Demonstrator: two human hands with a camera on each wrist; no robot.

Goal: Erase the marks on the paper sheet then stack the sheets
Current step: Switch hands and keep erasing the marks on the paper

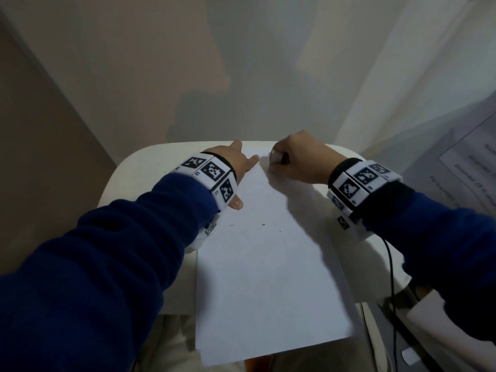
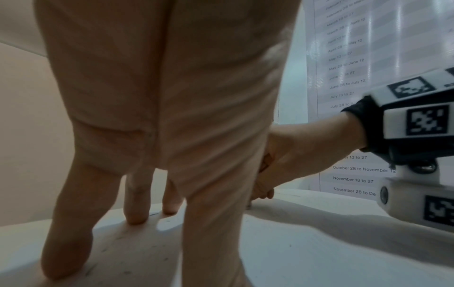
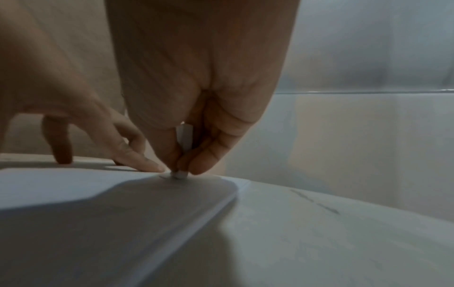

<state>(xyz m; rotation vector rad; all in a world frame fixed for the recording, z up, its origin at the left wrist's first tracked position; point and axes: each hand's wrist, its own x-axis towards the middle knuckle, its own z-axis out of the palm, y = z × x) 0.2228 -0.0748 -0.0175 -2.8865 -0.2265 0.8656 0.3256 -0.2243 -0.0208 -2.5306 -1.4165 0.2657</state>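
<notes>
A white paper sheet (image 1: 268, 264) lies lengthwise on a small white table (image 1: 128, 173), its near end hanging over the front edge. In the right wrist view the sheet (image 3: 73, 194) shows layered edges, so it tops a thin stack. My left hand (image 1: 239, 167) lies flat with straight, spread fingers (image 2: 137, 203) pressing the sheet's far left part. My right hand (image 1: 292, 162) pinches a small white eraser (image 1: 276, 156) and presses its tip (image 3: 180, 174) on the sheet's far end, close to the left fingertips. Tiny dark specks (image 1: 261, 225) dot the middle of the sheet.
The table stands against a pale wall (image 1: 241, 63). A printed notice (image 1: 472, 162) with dates hangs on the right wall. A black cable (image 1: 391, 277) runs down from my right wrist past the table's right edge. Faint pencil streaks (image 3: 317, 203) mark the tabletop.
</notes>
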